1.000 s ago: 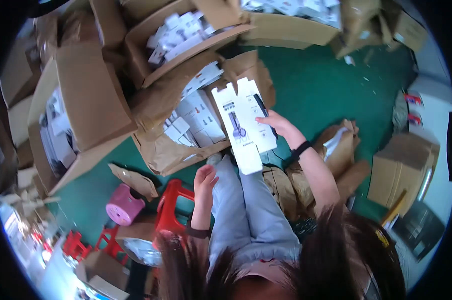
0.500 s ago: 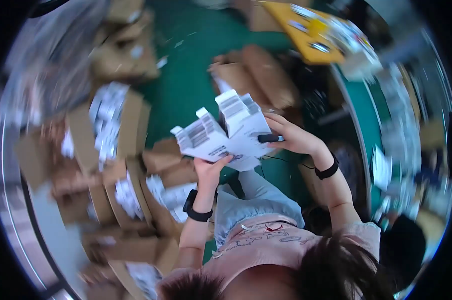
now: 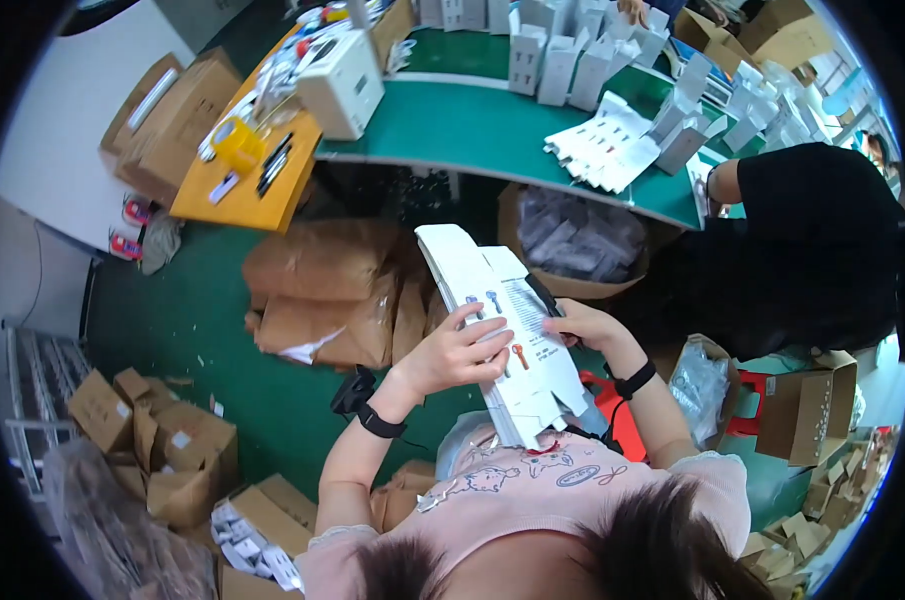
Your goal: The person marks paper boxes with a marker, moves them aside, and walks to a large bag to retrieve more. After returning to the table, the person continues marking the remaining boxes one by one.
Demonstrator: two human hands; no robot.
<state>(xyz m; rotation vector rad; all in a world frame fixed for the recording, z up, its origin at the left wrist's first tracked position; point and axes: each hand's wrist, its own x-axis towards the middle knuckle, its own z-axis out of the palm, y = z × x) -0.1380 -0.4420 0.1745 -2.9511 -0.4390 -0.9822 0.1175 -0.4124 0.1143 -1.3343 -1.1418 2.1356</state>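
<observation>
A stack of flattened white cartons (image 3: 523, 350), printed with small blue and orange pictures, is in front of my chest, tilted lengthwise. My left hand (image 3: 458, 350) grips it from the left, fingers across the printed face and thumb side hidden. My right hand (image 3: 585, 325) is at the stack's right edge, fingers bent against it. A black pen-like stick (image 3: 543, 296) is at this hand, lying along the carton edge; its exact kind I cannot make out. Black bands circle both wrists.
Ahead stands a green-topped table (image 3: 443, 115) with a fan of flat cartons (image 3: 605, 145) and several upright white boxes (image 3: 563, 65). An orange table (image 3: 198, 190) holds yellow tape (image 3: 237, 145). Brown packages (image 3: 323, 275) lie on the floor. A person in black (image 3: 813, 240) is at right.
My view has swung right, toward the green table. The cartons, earlier split into two fanned parts, are now together, and my left hand has shifted from the lower edge onto the printed face.
</observation>
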